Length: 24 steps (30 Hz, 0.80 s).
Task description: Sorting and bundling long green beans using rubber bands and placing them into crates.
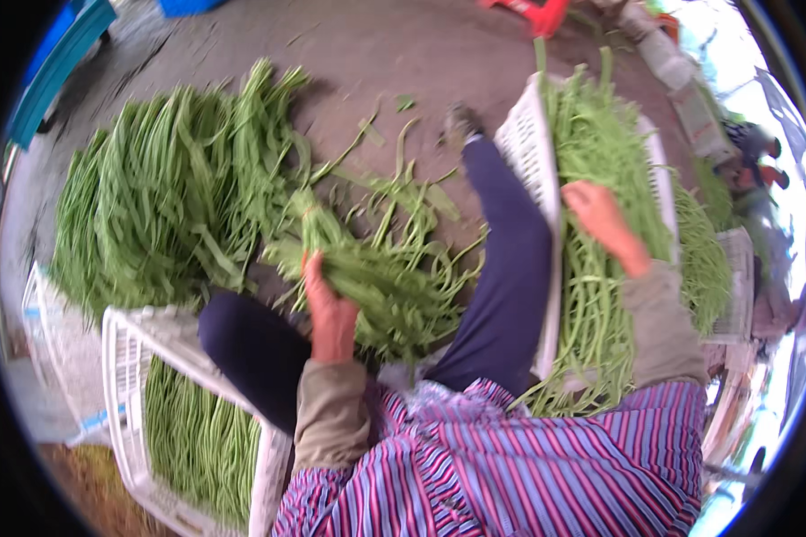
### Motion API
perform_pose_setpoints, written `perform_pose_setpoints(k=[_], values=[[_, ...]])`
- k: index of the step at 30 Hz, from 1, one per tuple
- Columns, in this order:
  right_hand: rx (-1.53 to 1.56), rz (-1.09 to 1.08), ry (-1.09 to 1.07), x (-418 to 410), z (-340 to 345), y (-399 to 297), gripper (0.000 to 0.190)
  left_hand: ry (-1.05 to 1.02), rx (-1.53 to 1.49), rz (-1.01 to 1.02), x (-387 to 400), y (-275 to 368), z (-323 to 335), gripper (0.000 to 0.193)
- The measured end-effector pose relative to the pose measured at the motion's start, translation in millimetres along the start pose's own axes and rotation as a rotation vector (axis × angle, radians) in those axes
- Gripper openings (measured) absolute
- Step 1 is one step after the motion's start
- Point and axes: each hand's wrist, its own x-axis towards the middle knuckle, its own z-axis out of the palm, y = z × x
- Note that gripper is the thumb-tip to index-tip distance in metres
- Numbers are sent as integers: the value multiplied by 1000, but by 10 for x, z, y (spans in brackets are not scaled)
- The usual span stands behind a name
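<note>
My left hand (330, 312) grips a bundle of green yardlong beans (383, 282) between my knees. An orange-red band shows at my fingers, near the bundle's gathered end. Over to the right, my right hand (598, 218) rests on or just above the long loose beans (598, 302) heaped in a white slatted plastic crate (530, 141). Its fingers are bent and blurred, so whether they pinch any beans is unclear. Loose curled beans (410, 215) lie scattered on the floor past the bundle.
A large pile of long beans (168, 194) lies at left. Below it stands another white crate (117, 403) with beans laid in rows. More beans (702, 262) lie beyond the right crate. A red plastic object (544, 17) and a teal-blue cart edge (60, 74) are farther off.
</note>
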Motion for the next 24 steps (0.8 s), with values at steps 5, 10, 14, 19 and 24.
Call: perform_pose_setpoints(k=[5, 10, 14, 19, 24], values=[[809, -131, -171, -213, -167, -1236, 19, -10, 47, -21, -36, 20, -3, 16], [991, -835, -225, -379, -197, -2157, 24, -111, 9, -96, -11, 62, 3, 24], [876, -856, -56, -207, -237, -2315, 23, -27, 79, 39, -63, 56, 4, 26], [802, -875, 79, -58, -211, -2379, 21, 27, 159, 31, -85, 53, 42, 30], [778, -898, 137, -43, -193, -2434, 20, 67, 116, 33, -102, 31, 41, 27]])
